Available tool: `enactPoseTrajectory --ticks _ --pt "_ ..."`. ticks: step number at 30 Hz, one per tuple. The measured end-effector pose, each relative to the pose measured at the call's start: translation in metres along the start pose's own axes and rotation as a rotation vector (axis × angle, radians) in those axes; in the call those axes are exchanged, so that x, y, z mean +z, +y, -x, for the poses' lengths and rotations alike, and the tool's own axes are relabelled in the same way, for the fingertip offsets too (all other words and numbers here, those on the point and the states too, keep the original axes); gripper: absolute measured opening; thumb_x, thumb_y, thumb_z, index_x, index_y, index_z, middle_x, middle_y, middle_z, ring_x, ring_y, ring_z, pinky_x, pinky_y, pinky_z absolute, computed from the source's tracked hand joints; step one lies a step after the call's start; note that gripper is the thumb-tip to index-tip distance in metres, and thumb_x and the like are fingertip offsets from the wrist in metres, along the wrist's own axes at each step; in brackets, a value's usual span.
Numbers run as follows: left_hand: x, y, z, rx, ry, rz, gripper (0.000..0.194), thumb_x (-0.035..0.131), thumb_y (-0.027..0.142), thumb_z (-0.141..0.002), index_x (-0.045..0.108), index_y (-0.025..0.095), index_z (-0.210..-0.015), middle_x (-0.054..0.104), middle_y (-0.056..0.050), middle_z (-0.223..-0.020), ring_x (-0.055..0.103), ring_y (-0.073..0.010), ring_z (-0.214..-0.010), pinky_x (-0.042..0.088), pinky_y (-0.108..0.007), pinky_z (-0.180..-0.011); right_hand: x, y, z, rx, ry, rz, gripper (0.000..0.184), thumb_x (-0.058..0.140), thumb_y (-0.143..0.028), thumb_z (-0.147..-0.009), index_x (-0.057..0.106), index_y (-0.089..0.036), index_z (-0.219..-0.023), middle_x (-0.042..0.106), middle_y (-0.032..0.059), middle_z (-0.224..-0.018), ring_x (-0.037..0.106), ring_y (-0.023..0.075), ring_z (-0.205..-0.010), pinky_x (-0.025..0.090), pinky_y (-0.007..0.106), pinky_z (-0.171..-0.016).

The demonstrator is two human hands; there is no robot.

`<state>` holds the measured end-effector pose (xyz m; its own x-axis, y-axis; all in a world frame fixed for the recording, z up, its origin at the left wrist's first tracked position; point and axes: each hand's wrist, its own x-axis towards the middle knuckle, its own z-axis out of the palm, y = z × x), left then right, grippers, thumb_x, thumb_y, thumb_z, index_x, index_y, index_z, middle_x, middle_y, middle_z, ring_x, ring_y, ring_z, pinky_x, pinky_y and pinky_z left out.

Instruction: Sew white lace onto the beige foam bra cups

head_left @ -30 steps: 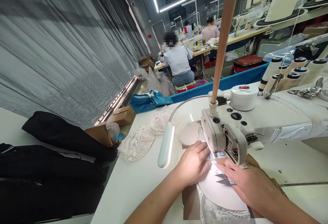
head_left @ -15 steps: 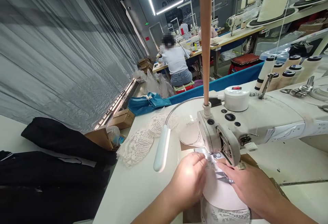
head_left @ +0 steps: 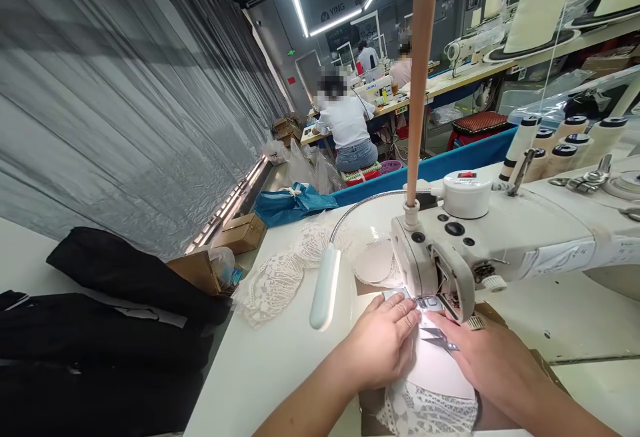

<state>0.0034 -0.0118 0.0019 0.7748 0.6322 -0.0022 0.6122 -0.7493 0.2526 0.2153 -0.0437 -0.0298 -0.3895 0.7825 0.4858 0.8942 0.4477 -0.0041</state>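
Observation:
At the needle area of the white sewing machine, a smooth white cup-shaped piece edged with white lace lies under both hands. My left hand rests on its left side, fingers stretched out and lying flat close to the presser foot. On the other side, my right hand has a pair of small scissors in its grip, blades pointing left over the white piece. Its index fingertip reaches the cloth by the foot. The scissors' handle end is hidden beneath the hand.
Lace cups lie on the white table left of the lamp. A brown rod rises by the machine head. Thread cones stand at the right. Dark cloth hangs at left. A person sits ahead.
My left hand has gone from bunched fingers to lying flatter on the cloth. The lace-edged piece has shifted and turned slightly leftward at its near end. My right hand still holds the scissors.

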Motion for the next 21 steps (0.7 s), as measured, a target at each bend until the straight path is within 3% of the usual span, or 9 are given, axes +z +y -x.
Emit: enactPoseTrajectory --ticks 4,9,15,21 --pt "-0.002 -0.005 -0.003 0.042 0.029 -0.032 0.045 0.045 0.027 -0.092 0.051 0.013 -0.134 0.057 -0.013 -0.136 0.052 -0.0303 -0.123 0.040 -0.051 -0.107 0.006 0.001 0.002 0.026 -0.035 0.012 0.050 0.046 -0.006 -0.061 0.071 -0.023 -0.101 0.070 0.0051 -0.066 0.056 0.0190 -0.044 0.041 0.026 -0.039" --pt "-0.006 -0.006 -0.007 0.074 0.094 -0.052 0.044 0.046 0.021 -0.086 0.054 0.007 -0.128 0.057 -0.018 -0.130 0.054 -0.0291 -0.118 0.046 -0.044 -0.101 0.008 0.001 0.002 0.037 -0.029 -0.011 0.050 0.048 -0.007 -0.061 0.068 -0.026 -0.103 0.074 0.0046 -0.078 0.064 0.0194 -0.056 0.048 0.025 -0.046" --pt "-0.003 -0.014 -0.013 0.035 0.002 -0.079 0.051 0.048 0.031 -0.082 0.052 0.011 -0.129 0.054 -0.016 -0.135 0.048 -0.0338 -0.126 0.036 -0.049 -0.108 0.009 0.001 0.002 0.039 0.002 -0.022 0.051 0.048 -0.005 -0.061 0.071 -0.025 -0.102 0.076 0.0060 -0.082 0.068 0.0213 -0.060 0.051 0.026 -0.044" --pt "-0.012 -0.020 -0.027 0.042 -0.030 -0.013 0.073 0.050 0.034 -0.075 0.036 0.015 -0.144 0.046 -0.014 -0.144 0.038 -0.0352 -0.134 0.027 -0.051 -0.112 0.005 -0.003 -0.001 0.026 0.069 0.004 0.051 0.045 -0.003 -0.062 0.077 -0.021 -0.097 0.077 0.0075 -0.079 0.066 0.0236 -0.051 0.046 0.028 -0.033"
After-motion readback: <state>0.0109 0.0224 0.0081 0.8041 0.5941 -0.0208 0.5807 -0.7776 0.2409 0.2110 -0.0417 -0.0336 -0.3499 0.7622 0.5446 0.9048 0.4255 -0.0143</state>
